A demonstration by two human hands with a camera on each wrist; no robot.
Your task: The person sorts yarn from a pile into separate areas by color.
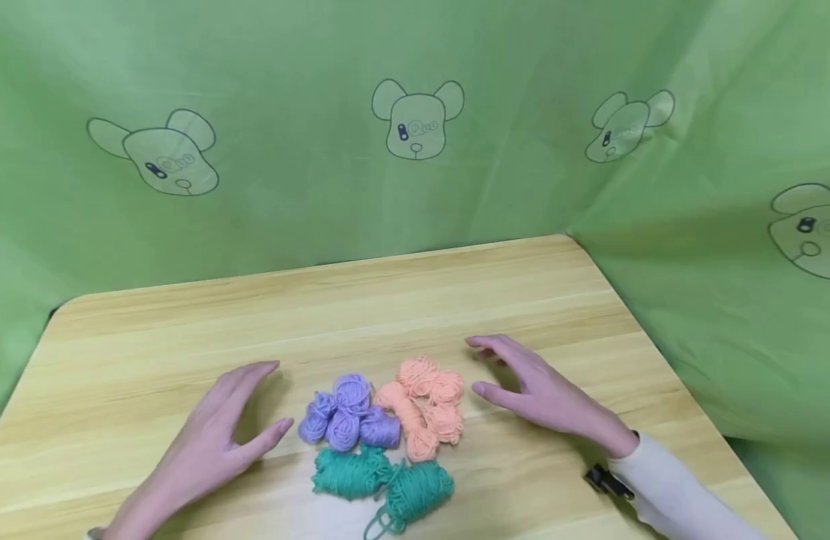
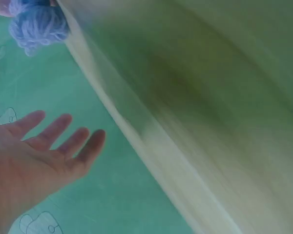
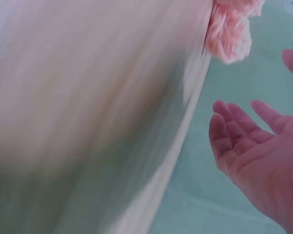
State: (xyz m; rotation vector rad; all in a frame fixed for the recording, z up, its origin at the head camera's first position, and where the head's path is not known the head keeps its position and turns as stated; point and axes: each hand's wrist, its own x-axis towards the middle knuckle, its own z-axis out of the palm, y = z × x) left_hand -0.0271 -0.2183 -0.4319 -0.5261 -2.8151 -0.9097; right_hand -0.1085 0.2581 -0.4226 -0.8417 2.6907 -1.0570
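Note:
Small balls of yarn lie grouped by colour on the wooden table. The purple yarn balls (image 1: 344,433) sit on the left of the cluster, the peach yarn balls (image 1: 445,388) on the right. Two green yarn skeins (image 1: 418,491) lie at the near side, a loose loop trailing from one. My left hand (image 1: 209,442) hovers left of the purple yarn, fingers extended and thumb apart, touching nothing. To the right of the peach yarn, my right hand (image 1: 536,382) is held with relaxed fingers and holds nothing. Both palms face the yarn.
The light wooden table (image 1: 253,315) has a rounded far left corner. Green cloth (image 1: 307,165) printed with bear-head outlines hangs behind it and along its right side. A black clip or strap (image 1: 608,481) is by the right sleeve.

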